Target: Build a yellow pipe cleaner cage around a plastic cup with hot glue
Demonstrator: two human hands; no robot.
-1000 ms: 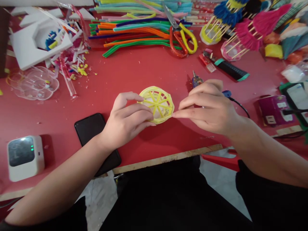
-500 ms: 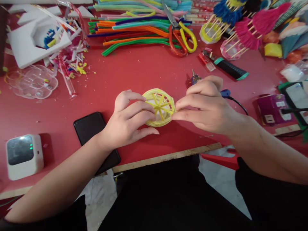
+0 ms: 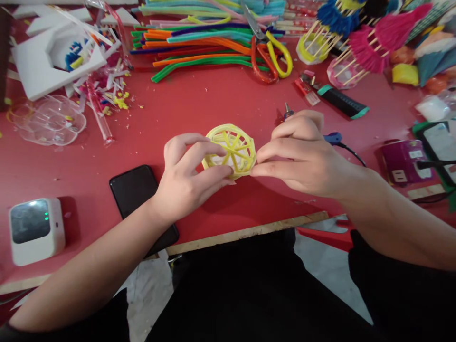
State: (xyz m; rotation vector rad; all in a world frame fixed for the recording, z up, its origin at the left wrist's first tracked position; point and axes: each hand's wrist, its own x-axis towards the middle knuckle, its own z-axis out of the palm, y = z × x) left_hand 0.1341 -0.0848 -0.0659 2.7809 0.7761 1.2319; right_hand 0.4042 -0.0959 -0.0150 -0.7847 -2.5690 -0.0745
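A round yellow spoked frame (image 3: 232, 151), like a small wheel with a whitish inside, is held tilted just above the red table. My left hand (image 3: 190, 173) is closed on its left side, with the fingers over the rim and the thumb at the lower edge. At the right rim, my right hand (image 3: 295, 154) pinches the frame's edge between thumb and fingers. Its fingertips partly hide what lies between them. Just behind the right hand, the metal tip of a blue-handled corded tool (image 3: 288, 112) shows.
Scissors (image 3: 265, 47) lie on colourful pipe cleaners (image 3: 199, 42) at the back. A cutter knife (image 3: 342, 101) is at the right, near pink and blue stick-framed crafts (image 3: 370, 52). A black phone (image 3: 133, 190) lies under my left forearm. A white device (image 3: 37, 232) stands at the left.
The yellow frame has shifted slightly left and away from me and turned a little. My left fingers have changed their grip, the thumb drawing in to the lower rim. My right hand follows slightly left.
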